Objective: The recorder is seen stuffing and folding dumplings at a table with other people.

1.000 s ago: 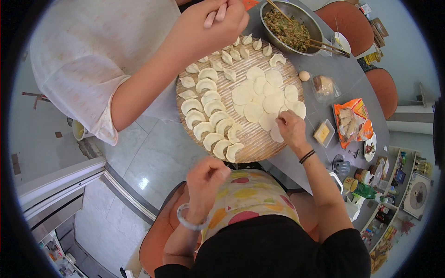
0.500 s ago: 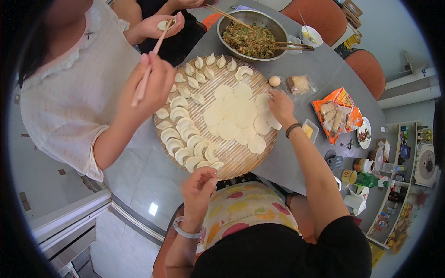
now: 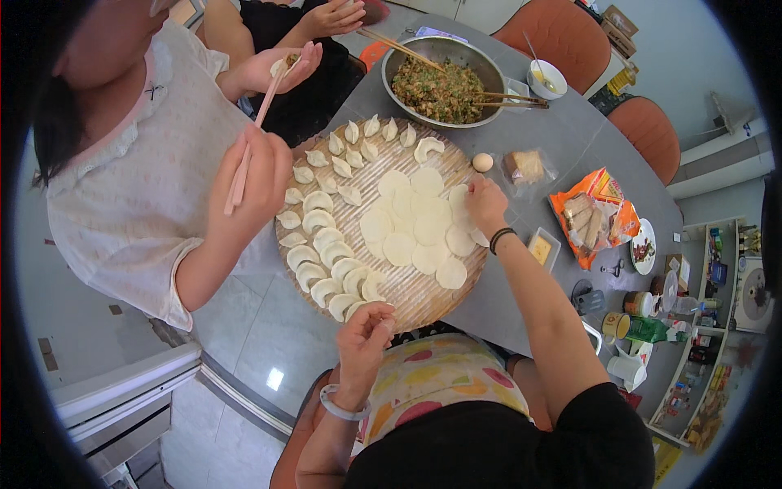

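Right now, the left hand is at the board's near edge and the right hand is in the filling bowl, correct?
No: the right hand is at the right edge of the board, by the wrappers, not in the bowl, as the head view shows. The left hand is at the near edge.

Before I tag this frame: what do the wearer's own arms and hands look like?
Left hand: ungloved, pale rounded bangle at the wrist. Right hand: ungloved, thin dark wristband, forearm bare up to a short black sleeve. Left sleeve edge unclear.
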Available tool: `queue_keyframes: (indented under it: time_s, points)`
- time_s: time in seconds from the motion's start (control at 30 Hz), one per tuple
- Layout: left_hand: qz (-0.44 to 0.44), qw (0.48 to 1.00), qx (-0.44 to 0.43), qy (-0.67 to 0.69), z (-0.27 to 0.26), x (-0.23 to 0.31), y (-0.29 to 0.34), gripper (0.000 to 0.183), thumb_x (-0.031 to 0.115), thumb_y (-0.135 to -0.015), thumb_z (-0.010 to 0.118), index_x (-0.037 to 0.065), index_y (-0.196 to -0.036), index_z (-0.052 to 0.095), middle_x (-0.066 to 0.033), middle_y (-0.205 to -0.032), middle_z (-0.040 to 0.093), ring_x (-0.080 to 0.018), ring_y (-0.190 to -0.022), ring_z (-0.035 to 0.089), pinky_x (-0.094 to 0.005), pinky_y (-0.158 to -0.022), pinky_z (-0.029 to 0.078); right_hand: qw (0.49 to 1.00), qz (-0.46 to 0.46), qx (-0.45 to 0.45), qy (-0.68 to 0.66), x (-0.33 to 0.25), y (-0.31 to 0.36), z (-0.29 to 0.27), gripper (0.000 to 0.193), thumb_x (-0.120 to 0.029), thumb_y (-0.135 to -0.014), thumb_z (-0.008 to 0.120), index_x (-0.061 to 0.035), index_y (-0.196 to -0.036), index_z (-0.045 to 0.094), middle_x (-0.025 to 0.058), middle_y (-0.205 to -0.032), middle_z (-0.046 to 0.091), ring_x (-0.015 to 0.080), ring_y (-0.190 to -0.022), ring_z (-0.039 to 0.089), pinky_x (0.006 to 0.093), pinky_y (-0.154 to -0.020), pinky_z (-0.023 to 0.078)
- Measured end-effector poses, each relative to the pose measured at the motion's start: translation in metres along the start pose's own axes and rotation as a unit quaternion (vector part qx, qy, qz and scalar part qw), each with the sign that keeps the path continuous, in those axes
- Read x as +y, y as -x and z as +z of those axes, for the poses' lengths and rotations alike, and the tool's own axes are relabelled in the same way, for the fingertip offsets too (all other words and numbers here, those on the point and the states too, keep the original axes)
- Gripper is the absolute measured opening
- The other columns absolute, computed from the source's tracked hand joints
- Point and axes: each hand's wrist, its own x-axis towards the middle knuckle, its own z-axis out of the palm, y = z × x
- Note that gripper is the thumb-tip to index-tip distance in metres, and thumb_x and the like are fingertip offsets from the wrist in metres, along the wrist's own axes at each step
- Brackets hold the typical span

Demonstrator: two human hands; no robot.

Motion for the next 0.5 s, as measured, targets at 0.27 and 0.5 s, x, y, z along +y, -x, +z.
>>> queue_keyframes:
  time_s: [0.27,0.5]
  points:
    - [0.122,0.989,0.010,-0.080,-0.005,0.001,-0.045,0.020,0.006,-0.085,0.055,-0.001,-0.103,0.058,-0.0043,-0.089,0.061,-0.0113,-0.083,0.056,-0.0225,-0.073,0.044,0.948,-0.138,-0.095,-0.270,-0.063,0.047,-0.102,0.008,-0.003,-0.077,0.057,-0.0021,-0.085,0.055,0.0120,-0.076,0.061,0.0234,-0.072,0.060,0.0336,-0.065,0.046]
    - [-0.050,0.964,-0.235,0.117,0.008,0.028,-0.082,0.031,0.009,-0.088,0.053,-0.005,-0.116,0.052,-0.0125,-0.101,0.062,-0.0169,-0.087,0.062,-0.0282,-0.075,0.054,0.870,-0.165,-0.244,-0.395,-0.108,0.086,-0.168,0.013,-0.010,-0.082,0.060,0.0007,-0.089,0.058,0.0041,-0.076,0.058,0.0098,-0.068,0.056,0.0245,-0.057,0.045]
